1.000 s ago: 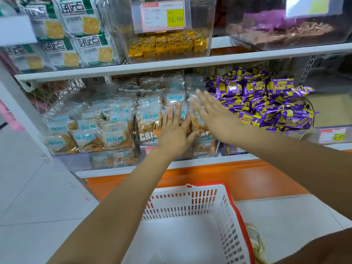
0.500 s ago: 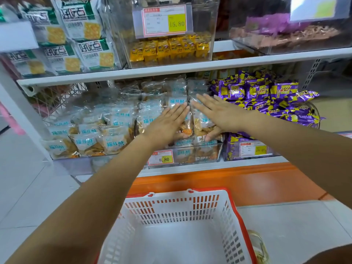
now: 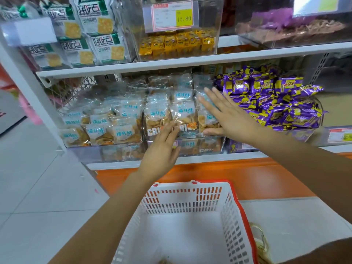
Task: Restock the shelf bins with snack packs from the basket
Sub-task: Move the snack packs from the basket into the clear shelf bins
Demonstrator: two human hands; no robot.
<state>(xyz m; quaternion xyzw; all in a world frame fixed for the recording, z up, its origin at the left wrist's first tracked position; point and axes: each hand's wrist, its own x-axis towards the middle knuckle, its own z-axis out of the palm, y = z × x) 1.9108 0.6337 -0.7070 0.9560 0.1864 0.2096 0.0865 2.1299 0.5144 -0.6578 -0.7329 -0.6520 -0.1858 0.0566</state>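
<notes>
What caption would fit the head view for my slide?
Left hand and right hand touch clear snack packs in the shelf bin, above the white basket.

This is a shop, the snack aisle of a grocery store. Its white metal shelf boards [image 3: 190, 62] carry clear plastic bins [image 3: 209, 25] filled with many identical goods: transparent snack packs with blue lettering [image 3: 122, 130] and purple-and-yellow wrapped sweets [image 3: 276, 103]. On one bin a red-framed price label with a yellow field [image 3: 174, 17] reads 16.80. Below the shelves stands a white plastic shopping basket with a red rim [image 3: 190, 199], beside a pale tiled floor [image 3: 38, 187].
</notes>
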